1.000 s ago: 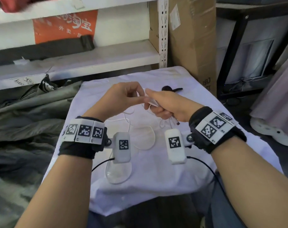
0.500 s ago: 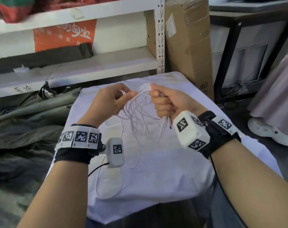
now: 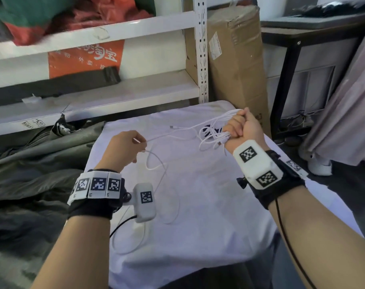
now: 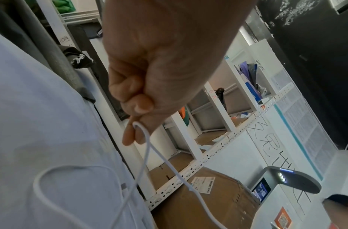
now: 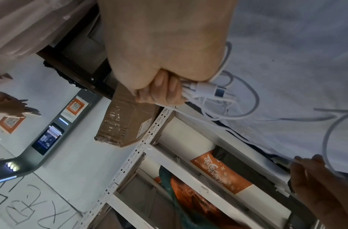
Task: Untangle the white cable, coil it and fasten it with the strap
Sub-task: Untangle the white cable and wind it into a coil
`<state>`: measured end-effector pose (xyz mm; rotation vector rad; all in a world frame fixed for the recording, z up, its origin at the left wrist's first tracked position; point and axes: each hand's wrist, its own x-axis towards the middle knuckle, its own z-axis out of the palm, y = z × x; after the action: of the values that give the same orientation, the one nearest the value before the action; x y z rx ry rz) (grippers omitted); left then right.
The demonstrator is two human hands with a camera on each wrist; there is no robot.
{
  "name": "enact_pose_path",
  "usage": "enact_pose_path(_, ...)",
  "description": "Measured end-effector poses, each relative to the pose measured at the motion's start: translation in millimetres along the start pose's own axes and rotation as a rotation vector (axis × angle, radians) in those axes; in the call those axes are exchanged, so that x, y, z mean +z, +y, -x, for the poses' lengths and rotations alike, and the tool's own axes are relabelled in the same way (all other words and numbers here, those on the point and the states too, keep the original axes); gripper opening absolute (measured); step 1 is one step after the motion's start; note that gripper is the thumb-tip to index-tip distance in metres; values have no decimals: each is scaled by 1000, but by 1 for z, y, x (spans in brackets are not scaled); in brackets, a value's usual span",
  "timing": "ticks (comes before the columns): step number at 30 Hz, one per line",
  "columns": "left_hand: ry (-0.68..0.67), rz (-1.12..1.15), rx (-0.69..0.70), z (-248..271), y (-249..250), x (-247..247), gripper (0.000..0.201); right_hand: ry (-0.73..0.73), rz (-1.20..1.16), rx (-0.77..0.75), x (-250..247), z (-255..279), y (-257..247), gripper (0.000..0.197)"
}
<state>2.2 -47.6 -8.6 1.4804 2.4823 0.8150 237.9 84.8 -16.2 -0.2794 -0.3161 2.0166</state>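
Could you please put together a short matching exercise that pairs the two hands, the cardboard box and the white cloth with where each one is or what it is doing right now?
Things:
1. left hand
2. right hand
3. cardboard box
4. white cloth

States:
A. stands upright beside the shelf post
B. grips a bundle of white cable loops
C. pinches a single cable strand
D. covers the table under slack cable loops

Pairs: 1-C, 2-B, 3-A, 4-D
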Motion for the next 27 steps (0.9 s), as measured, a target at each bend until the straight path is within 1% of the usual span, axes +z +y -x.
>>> enact_pose_path(1, 0, 105, -44, -2, -1, 1, 5, 11, 25, -7, -1, -1, 1, 43)
enact_pose_path(2, -9, 277, -99, -3, -1, 1, 10, 23, 39, -16, -1, -2, 2, 43)
enact_pose_path(4, -6, 716, -192, 0, 4, 0, 20, 38, 52, -36, -2, -3, 2, 44)
enact_pose_path(5, 27, 873, -202, 1, 6, -1, 23, 42, 61, -42, -2, -4, 2, 44)
enact_pose_path(6, 72, 957, -188, 1, 6, -2, 24, 44, 72, -44, -2, -4, 2, 44)
enact_pose_path(7, 119, 982, -148, 1, 8, -3, 24, 50, 81, -45, -3, -5, 2, 44)
enact_pose_path(8, 183, 925, -90, 0, 9, -3, 22, 61, 87, -45, -4, -5, 2, 44)
enact_pose_path(9, 265, 793, -25, -1, 9, -5, 20, 74, 96, -44, -5, -5, 1, 44)
enact_pose_path(11, 435, 453, 99, -1, 10, -9, 18, 97, 115, -41, -6, -5, 0, 44)
enact_pose_path(12, 491, 335, 162, 0, 11, -11, 20, 106, 120, -35, -7, -5, 0, 44)
enact_pose_path(13, 505, 279, 203, 2, 11, -11, 22, 111, 126, -25, -7, -4, -1, 43)
enact_pose_path(15, 443, 284, 192, 3, 11, -9, 22, 102, 159, 24, -6, -3, -1, 43)
enact_pose_path(17, 327, 261, 111, 3, 5, 0, 21, 67, 213, 113, -5, -1, -1, 43)
enact_pose_path(20, 193, 160, 29, 0, -11, 13, 18, 1, 325, 260, 2, 6, 5, 42)
enact_pose_path(23, 92, -11, -11, 0, -10, 17, 23, -49, 501, 320, 10, 14, 12, 42)
enact_pose_path(25, 87, -35, 11, 0, 1, 13, 27, -56, 564, 328, 13, 16, 15, 42)
enact_pose_path(26, 103, 19, 26, 3, 10, 9, 28, -60, 593, 326, 14, 17, 16, 42)
enact_pose_path(27, 107, 126, 48, 6, 19, 6, 27, -67, 622, 321, 15, 18, 18, 40)
